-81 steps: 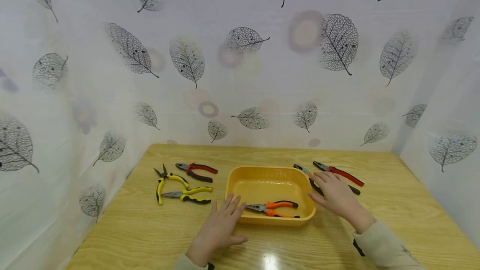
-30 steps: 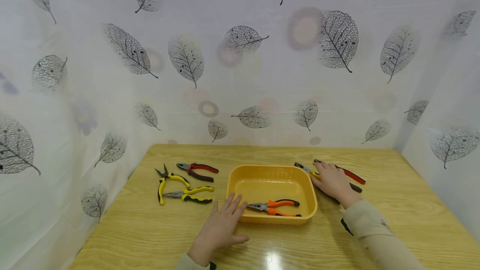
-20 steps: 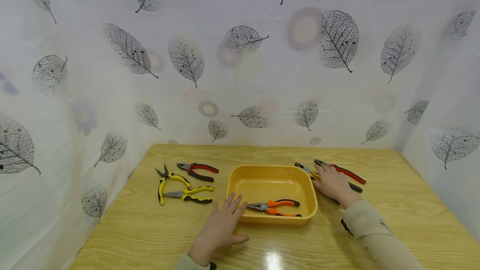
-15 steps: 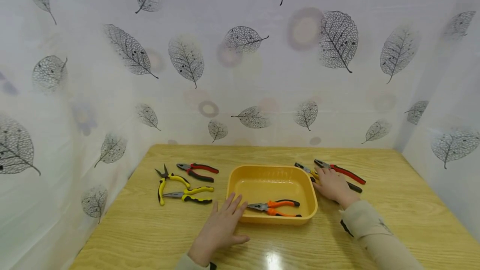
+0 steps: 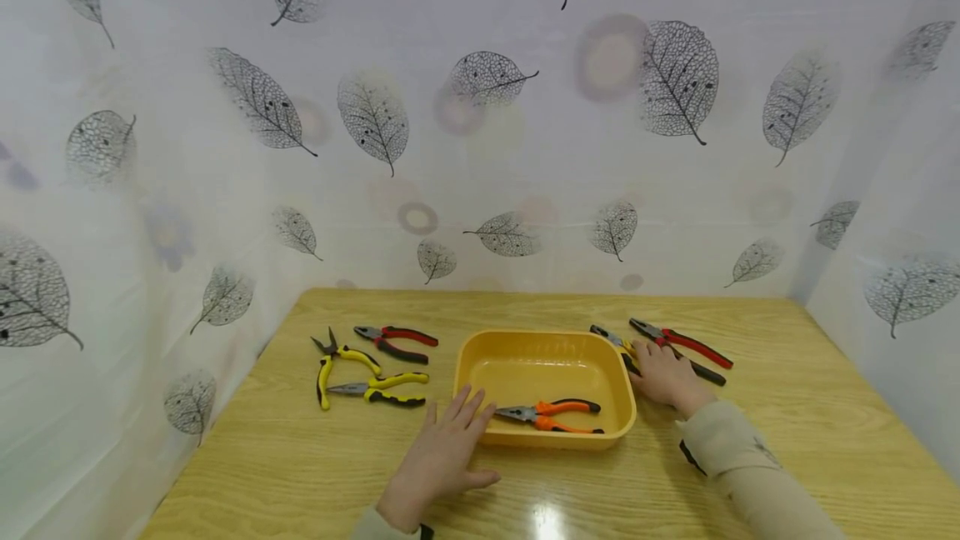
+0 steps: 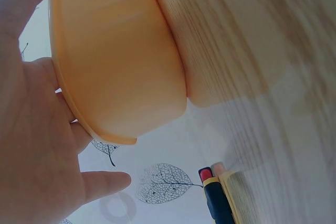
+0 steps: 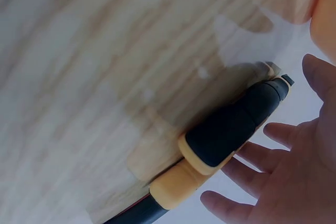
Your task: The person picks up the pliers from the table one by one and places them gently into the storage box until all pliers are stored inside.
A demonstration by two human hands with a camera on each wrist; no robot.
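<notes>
My left hand lies spread at the front left corner of a yellow plastic tray, fingertips over its rim. In the left wrist view, the fingers reach the tray rim and the thumb stands apart. Inside the tray lie orange-and-black long-nose pliers. My right hand is over the handles of yellow-and-black pliers to the tray's right, partly hiding them. In the right wrist view its loosely bent fingers are at the far side of a black-and-yellow handle, with the thumb apart.
Red-and-black pliers lie just beyond my right hand. Left of the tray are another red-and-black pair, opened yellow pliers and yellow-and-black long-nose pliers. A leaf-print curtain surrounds the wooden table.
My right hand first went out over the right-hand pliers, then drew slightly back toward me, uncovering more of the red-and-black pair. My left hand stays at the tray.
</notes>
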